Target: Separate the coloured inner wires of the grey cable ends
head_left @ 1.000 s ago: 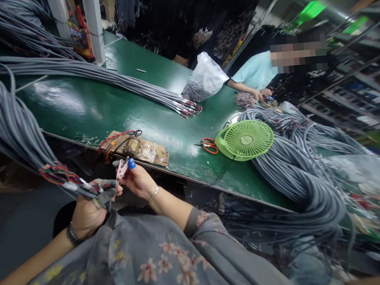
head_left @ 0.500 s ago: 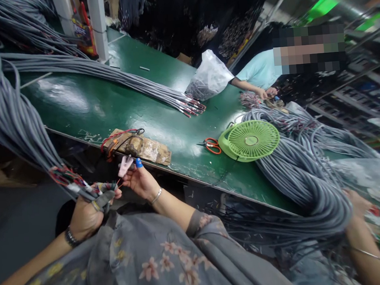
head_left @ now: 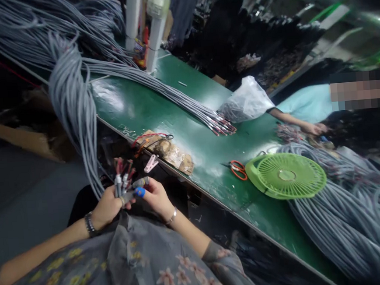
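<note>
My left hand [head_left: 107, 209] is closed round the end of a bundle of grey cables [head_left: 83, 137], whose stripped tips with red and dark wires [head_left: 122, 167] stick up above the fingers. Close beside it, my right hand [head_left: 157, 201] has its fingers pinched together at the cable ends. Blue wrapping covers its thumb tip, and greyish wrapping shows on fingers of both hands. Whatever lies between the right fingertips is too small to make out. Just above the right hand, a pink clip [head_left: 151, 163] sits at the table edge by a taped block [head_left: 169, 150] with red and black leads.
On the green table [head_left: 187, 103] lie another row of grey cables [head_left: 173, 93], orange-handled scissors [head_left: 238, 170], a green fan [head_left: 286, 175] and a clear plastic bag [head_left: 247, 100]. Cable coils [head_left: 355, 230] fill the right side. A co-worker's hands [head_left: 315, 129] work across the table.
The view has swung left, so things sit further right in it. My right hand has left the pink clip and come in against the left hand at the cable ends.
</note>
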Motion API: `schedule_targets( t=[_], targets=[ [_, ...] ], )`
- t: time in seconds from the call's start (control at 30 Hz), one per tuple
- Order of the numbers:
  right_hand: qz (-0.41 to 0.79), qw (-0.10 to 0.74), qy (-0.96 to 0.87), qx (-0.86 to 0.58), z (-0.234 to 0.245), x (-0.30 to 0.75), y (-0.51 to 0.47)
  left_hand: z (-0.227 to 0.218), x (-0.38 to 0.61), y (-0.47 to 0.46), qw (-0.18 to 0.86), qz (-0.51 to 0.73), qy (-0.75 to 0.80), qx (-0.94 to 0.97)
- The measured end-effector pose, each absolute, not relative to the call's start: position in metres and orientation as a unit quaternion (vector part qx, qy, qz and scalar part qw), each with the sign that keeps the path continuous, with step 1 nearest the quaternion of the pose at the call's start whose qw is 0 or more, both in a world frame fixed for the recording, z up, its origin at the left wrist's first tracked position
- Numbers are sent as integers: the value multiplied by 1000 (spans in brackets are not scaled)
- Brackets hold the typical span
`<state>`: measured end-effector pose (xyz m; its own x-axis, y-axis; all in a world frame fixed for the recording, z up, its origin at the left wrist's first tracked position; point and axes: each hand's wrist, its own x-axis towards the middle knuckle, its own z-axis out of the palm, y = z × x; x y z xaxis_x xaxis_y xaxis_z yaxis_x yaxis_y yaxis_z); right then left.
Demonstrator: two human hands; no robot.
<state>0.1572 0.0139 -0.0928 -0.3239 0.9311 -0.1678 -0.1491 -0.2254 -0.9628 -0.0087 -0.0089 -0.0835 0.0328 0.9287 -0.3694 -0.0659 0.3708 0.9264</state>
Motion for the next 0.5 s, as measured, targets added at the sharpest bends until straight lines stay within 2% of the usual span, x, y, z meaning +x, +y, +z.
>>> schedule_targets(
  t=[0.27,0.4,0.5],
  targets=[
    [574,363,-603,-419,-87,142,6,-75,-8,-19,622,373,551,413],
    [534,370,-637,-416,-86,120,6,-63,-29,-26,578,364,582,442],
    [554,353,-649,-384,-88,102,9,-64,-53,-31,524,332,623,477]
  ],
)
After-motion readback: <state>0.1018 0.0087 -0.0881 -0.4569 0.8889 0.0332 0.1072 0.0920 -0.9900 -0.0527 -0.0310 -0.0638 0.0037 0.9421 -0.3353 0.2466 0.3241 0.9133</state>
